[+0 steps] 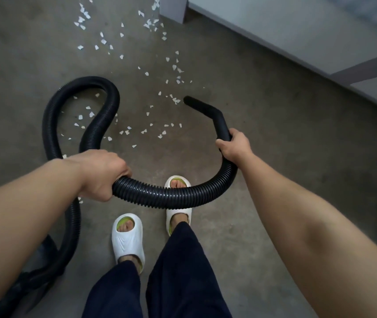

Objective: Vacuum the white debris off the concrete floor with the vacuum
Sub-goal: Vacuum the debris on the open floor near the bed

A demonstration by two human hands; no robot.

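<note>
Vacuum nozzle [203,107] points up-left at white debris [175,101]; left hand [101,173], right hand [234,146] grip hose [171,195]

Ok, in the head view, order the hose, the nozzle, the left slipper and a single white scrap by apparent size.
1. hose
2. left slipper and nozzle: too alike to rank, and the slipper is nearer the camera
3. white scrap

I only get a dark sliver of the vacuum body [39,258] — the left forearm [22,214] and the bottom edge swallow the rest. Debris [83,12] trails off the top (end unseen), and the pale furniture [297,31] upper right is blurred, cropped.
</note>
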